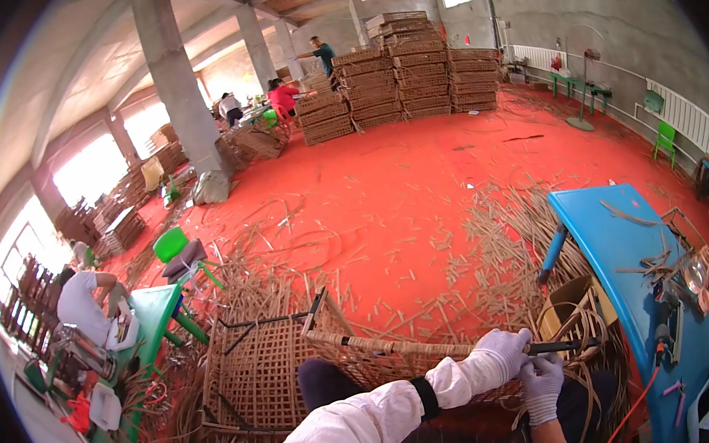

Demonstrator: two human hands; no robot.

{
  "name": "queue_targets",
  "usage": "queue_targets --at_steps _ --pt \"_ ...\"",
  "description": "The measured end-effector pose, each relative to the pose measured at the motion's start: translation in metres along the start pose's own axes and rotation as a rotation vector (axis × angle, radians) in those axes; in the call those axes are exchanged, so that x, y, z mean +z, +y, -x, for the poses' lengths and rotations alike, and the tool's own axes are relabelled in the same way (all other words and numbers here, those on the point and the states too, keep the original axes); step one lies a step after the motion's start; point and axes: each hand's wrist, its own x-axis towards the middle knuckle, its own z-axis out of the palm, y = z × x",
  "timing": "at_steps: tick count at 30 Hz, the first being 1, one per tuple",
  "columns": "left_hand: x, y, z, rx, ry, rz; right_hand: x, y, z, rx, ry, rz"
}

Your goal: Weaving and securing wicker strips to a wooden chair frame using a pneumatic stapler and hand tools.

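Observation:
A woven brown basket [393,359] with a dark frame lies across my lap, its wrapped rim running left to right. My left hand [504,352], in a white glove, is closed around the right end of that rim. Just below and to the right, my right hand [543,385], also gloved, has its fingers bent close together against the same corner; what they pinch is too small to make out. A dark bar [559,348] sticks out to the right past both hands. Loose brown strips [590,323] loop around its far end.
Another woven basket [255,372] lies at my left. A blue table [620,234] with tools and strips stands at my right, a cardboard box [568,309] beside it. Strip scraps [494,241] litter the red floor. Stacked baskets [416,68] and several people are farther off.

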Motion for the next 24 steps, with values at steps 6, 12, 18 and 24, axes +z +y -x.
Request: queue_targets --at_steps 6,12,18,24 --pt "0.004 -0.006 0.0 -0.009 0.02 -0.014 -0.021 -0.011 -0.018 0.0 -0.293 0.05" --pt "0.004 -0.006 -0.002 0.002 0.013 -0.015 -0.014 -0.012 -0.01 -0.107 -0.166 0.14" --pt "0.001 -0.006 -0.001 0.013 0.02 -0.001 -0.018 -0.01 -0.017 0.034 -0.285 0.103" --pt "0.007 -0.005 0.004 0.02 0.033 -0.016 -0.033 -0.032 -0.011 -0.048 -0.371 0.225"
